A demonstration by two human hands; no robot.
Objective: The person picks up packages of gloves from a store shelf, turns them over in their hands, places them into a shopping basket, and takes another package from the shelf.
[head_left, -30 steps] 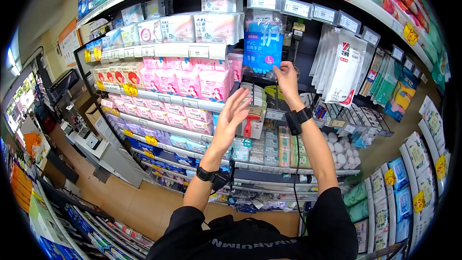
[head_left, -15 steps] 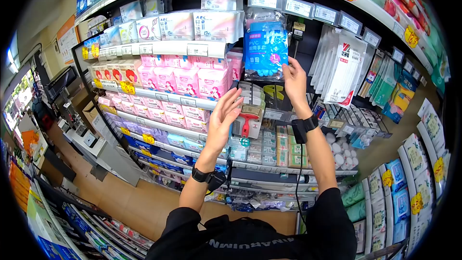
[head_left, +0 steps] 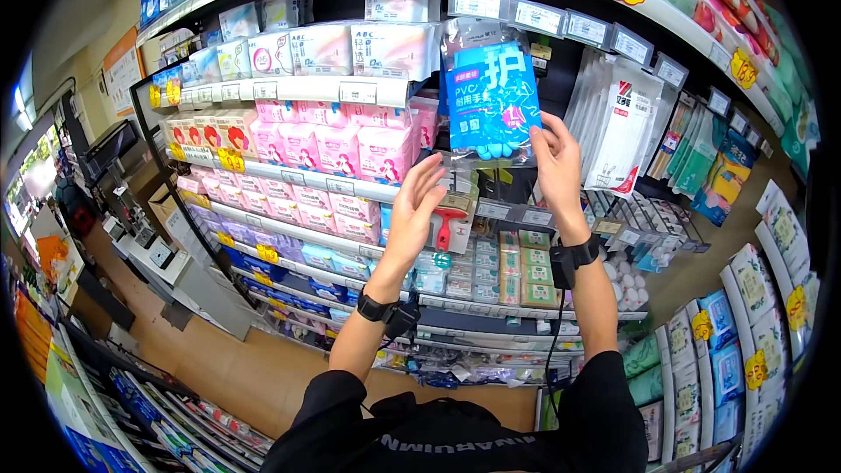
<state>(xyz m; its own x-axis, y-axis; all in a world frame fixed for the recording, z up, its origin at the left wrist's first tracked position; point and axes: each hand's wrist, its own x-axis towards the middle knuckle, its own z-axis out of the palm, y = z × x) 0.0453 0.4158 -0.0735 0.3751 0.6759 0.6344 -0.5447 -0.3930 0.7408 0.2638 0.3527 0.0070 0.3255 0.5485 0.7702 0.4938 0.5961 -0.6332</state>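
A blue packet of PVC gloves (head_left: 486, 96) in clear wrap hangs on the display, its lower part swung out and slightly tilted. My right hand (head_left: 558, 162) pinches the packet's lower right edge, thumb on the front. Below the packet's lower left corner, my left hand (head_left: 415, 210) is open, fingers stretched upward, holding nothing. Whether its fingertips touch the wrap I cannot tell. Just right of the left hand hangs a red-handled tool (head_left: 445, 226) on a card.
Pink packages (head_left: 385, 153) fill the shelves on the left, with white ABC packs (head_left: 394, 48) above. White hanging packets (head_left: 622, 127) are right of my right hand. Price tags (head_left: 539, 16) line the rail overhead. Small boxes (head_left: 536, 258) stand below.
The glove packet has tilted, its lower end moving right and outward with my right hand. My left hand has shifted slightly right and stays open.
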